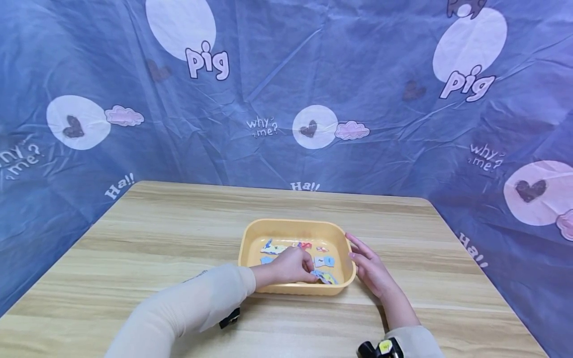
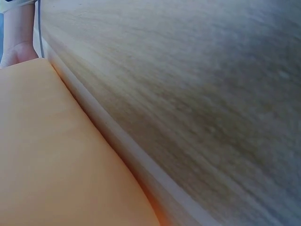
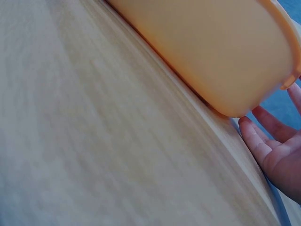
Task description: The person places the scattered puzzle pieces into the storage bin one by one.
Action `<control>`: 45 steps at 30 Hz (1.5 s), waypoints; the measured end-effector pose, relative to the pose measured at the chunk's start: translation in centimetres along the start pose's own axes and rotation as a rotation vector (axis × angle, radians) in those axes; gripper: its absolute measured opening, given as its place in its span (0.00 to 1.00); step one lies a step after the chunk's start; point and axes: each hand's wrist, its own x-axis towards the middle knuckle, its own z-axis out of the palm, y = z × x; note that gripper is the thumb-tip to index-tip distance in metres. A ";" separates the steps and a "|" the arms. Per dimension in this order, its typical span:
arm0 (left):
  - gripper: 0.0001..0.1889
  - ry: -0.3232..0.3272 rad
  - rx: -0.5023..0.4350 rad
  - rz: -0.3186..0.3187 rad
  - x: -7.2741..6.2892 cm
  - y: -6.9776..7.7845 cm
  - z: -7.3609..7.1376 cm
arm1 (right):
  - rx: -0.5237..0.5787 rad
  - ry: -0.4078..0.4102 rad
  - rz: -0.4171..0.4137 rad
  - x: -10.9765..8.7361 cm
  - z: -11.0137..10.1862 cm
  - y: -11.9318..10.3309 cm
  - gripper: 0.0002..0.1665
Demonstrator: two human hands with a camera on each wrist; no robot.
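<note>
A shallow yellow plastic bin [image 1: 286, 223] on the table holds several flat printed puzzle pieces. Reaching over its near left side, my left hand [image 1: 291, 265] is inside, thumb and fingertips pinching the edge of a blue and yellow puzzle piece [image 1: 326, 277]. A pale blue piece [image 1: 324, 261] lies just beyond it. My right hand [image 1: 373, 272] is at the bin's right end, its fairly straight fingers touching rim and outer wall. In the right wrist view, fingertips [image 3: 248, 126] meet the bin's lower corner. The left wrist view shows only the bin's outer wall [image 2: 61, 150], not the left hand.
A yellow and blue piece [image 1: 274, 248], a red piece [image 1: 305, 245] and a small oval piece [image 1: 322, 249] lie farther back in the bin. The wood-grain table [image 1: 179, 223] reaches back to a blue printed cloth [image 1: 268, 89].
</note>
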 end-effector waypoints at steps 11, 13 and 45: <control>0.10 -0.012 0.039 -0.007 -0.1 0.1 -0.3 | -0.008 -0.008 -0.003 0.1 0.1 0.1 0.34; 0.10 -0.014 0.042 -0.011 -0.1 0.0 -0.3 | -0.011 -0.006 -0.001 0.1 0.1 0.1 0.34; 0.17 0.186 -0.343 -0.069 -2.0 0.0 -5.1 | -0.017 -0.001 -0.018 0.0 0.1 0.1 0.32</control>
